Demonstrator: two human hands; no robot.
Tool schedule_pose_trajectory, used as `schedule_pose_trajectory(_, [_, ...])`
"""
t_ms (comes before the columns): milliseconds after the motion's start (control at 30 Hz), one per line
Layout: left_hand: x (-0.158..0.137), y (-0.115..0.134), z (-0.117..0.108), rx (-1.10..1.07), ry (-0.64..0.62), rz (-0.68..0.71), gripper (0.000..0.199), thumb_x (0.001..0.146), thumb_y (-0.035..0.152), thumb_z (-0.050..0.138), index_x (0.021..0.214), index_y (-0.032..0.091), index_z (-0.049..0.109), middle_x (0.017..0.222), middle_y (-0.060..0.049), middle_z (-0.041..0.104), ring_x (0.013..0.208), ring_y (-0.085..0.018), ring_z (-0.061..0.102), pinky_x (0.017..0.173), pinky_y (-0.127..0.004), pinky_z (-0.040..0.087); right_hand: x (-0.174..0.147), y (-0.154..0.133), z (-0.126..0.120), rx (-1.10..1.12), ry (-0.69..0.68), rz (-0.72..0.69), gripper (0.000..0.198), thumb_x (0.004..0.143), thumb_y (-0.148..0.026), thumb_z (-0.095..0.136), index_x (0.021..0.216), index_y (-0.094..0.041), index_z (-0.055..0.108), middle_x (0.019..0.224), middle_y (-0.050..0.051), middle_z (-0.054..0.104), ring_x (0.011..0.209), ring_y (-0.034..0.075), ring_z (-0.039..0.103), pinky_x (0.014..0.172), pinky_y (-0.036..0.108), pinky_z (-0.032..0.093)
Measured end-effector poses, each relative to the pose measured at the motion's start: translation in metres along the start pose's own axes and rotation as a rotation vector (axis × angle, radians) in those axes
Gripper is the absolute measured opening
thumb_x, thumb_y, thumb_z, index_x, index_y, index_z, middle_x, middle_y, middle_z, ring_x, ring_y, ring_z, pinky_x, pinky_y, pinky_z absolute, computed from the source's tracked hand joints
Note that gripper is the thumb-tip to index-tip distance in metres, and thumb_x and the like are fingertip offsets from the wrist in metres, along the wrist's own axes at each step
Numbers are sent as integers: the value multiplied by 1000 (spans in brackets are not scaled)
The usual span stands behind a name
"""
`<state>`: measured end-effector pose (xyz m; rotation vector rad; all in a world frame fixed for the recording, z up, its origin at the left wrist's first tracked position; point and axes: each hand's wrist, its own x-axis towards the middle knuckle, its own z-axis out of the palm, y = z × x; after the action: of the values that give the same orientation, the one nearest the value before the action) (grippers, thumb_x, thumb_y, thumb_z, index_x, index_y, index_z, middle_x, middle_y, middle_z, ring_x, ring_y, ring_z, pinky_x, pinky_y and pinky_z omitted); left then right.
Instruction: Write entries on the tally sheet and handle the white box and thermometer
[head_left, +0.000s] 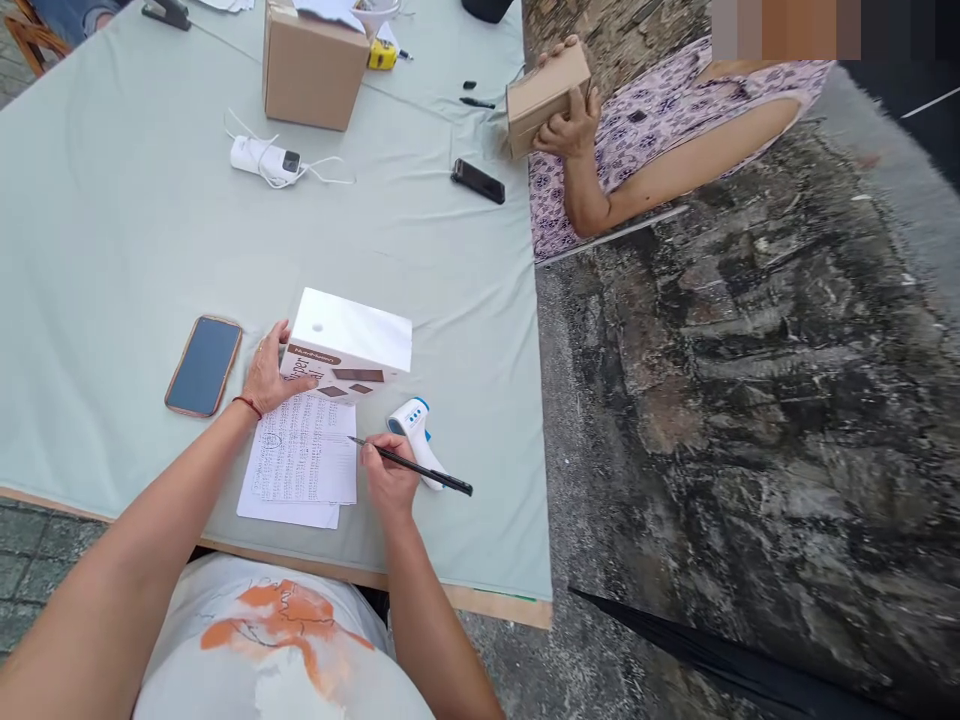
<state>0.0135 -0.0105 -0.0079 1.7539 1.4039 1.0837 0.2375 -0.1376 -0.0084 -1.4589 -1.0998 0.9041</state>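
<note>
My left hand grips the left end of a white printed box, thumb on its near face and fingers round the far side. The box stands at the top edge of some printed paper sheets. Between the fingers of my right hand is a black pen, its tip pointing left over the right side of the sheets. A white and blue infrared thermometer lies right beside that hand. Left of my left hand rests a smartphone in a brown case.
Across the table another person's hands hold a small cardboard box. Farther back are a larger cardboard box, a white device with a cord, a black phone and a yellow tape measure.
</note>
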Motion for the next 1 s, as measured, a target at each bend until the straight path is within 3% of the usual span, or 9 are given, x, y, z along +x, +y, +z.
schedule_pose_trajectory(100, [1, -2, 1, -4, 8, -5, 112, 64, 68, 83, 152, 18, 35, 140, -18, 57, 132, -39, 55, 112, -56, 44, 5, 1, 14, 65, -31, 92, 21, 78, -41, 60, 84, -22, 64, 69, -1, 63, 62, 15, 59, 65, 33, 51])
schedule_pose_trajectory(300, [0, -2, 3, 28, 11, -36, 113, 60, 62, 88, 152, 20, 37, 137, -15, 60, 130, -38, 56, 110, -54, 46, 9, 5, 32, -65, 32, 113, 18, 69, -40, 60, 73, -23, 63, 60, -3, 59, 56, 14, 50, 58, 29, 45])
schedule_pose_trajectory(533, [1, -2, 5, 48, 20, -30, 109, 61, 61, 89, 150, 22, 40, 136, -13, 60, 127, -36, 58, 107, -52, 48, 8, 9, 33, -114, -51, 92, 21, 73, -42, 58, 74, -22, 65, 61, -3, 60, 57, 14, 50, 59, 29, 45])
schedule_pose_trajectory(1000, [1, 4, 3, 56, 15, -15, 102, 63, 63, 87, 147, 23, 44, 133, -12, 62, 123, -36, 59, 104, -51, 49, 9, 9, 34, -163, -70, 73, 19, 73, -40, 57, 74, -23, 64, 61, -3, 61, 56, 15, 50, 62, 31, 46])
